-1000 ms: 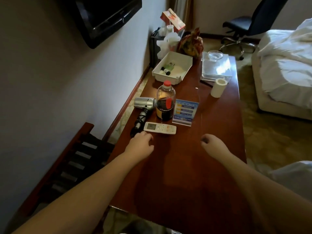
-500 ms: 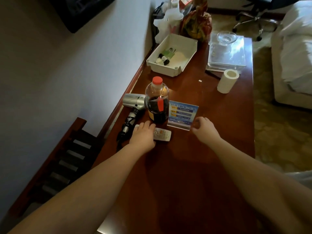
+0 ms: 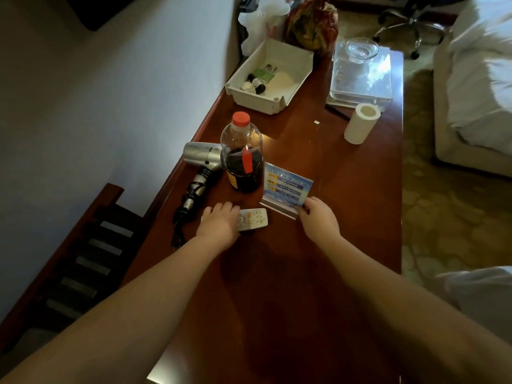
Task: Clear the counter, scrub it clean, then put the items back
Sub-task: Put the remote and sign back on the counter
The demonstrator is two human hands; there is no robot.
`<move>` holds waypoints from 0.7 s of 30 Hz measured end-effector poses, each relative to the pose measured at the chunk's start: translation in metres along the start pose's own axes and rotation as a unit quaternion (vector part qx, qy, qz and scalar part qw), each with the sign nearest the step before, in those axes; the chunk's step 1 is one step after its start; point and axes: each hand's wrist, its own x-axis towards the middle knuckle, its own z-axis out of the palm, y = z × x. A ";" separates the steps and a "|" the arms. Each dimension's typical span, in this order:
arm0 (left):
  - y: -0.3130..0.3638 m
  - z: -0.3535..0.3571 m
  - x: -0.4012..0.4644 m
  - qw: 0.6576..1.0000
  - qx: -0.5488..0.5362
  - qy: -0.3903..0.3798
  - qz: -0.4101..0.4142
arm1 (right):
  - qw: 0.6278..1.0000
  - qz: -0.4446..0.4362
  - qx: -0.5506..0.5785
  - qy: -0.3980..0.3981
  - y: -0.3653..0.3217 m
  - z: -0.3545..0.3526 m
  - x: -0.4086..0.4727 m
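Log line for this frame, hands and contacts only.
phase: clearing | left hand: on white remote control | right hand: grips blue acrylic sign stand | brown wooden counter: uncleared

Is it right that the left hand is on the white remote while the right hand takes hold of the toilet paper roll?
Not quite. In the head view the left hand does rest on the white remote, but the right hand grips the corner of the blue sign card in its clear stand. The toilet paper roll stands untouched farther up the counter.
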 end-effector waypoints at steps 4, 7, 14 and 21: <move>0.005 0.009 -0.018 0.999 -0.045 -0.005 -0.029 | 1.000 0.020 0.011 0.007 0.013 0.011 -0.029; 0.009 0.016 -0.034 0.992 -0.103 -0.013 -0.066 | 0.999 0.032 0.012 0.008 0.017 0.017 -0.043; 0.000 0.022 -0.096 0.938 -0.310 -0.003 -0.156 | 0.998 0.049 0.044 0.004 0.005 0.014 -0.063; -0.033 0.008 -0.187 0.841 -0.473 0.043 -0.257 | 0.973 0.053 0.192 -0.118 -0.052 0.011 -0.123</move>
